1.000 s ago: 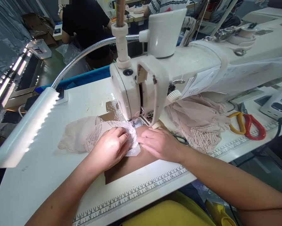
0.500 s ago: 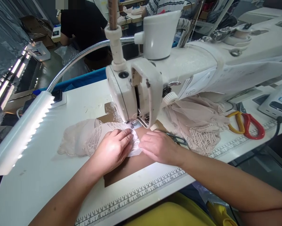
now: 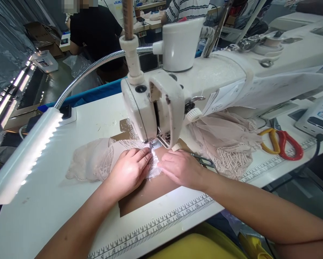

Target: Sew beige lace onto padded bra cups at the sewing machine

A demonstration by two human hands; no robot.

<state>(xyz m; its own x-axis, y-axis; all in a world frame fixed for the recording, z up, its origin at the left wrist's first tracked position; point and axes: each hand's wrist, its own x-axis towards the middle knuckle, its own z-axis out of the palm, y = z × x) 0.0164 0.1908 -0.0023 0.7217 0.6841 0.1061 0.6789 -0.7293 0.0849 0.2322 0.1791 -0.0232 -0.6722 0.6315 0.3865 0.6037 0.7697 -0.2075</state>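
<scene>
A pale pink lace piece (image 3: 96, 160) lies on the white table under the head of a white sewing machine (image 3: 161, 104). My left hand (image 3: 129, 171) lies flat on the lace, fingers stretched toward the needle area. My right hand (image 3: 181, 167) rests palm down just right of it, fingertips pressing the lace edge near the presser foot (image 3: 154, 145). Both hands sit on a brown patch (image 3: 148, 190) of the table top.
A heap of pink lace fabric (image 3: 226, 140) lies right of the machine, with red and yellow scissors (image 3: 284, 144) beyond it. A lit lamp bar (image 3: 26, 154) on a flexible neck hangs at left. A ruler strip (image 3: 161, 225) runs along the table's front edge. Other people work behind.
The lace end under my fingers has fed a little farther toward the needle, and both hands have followed it slightly forward.
</scene>
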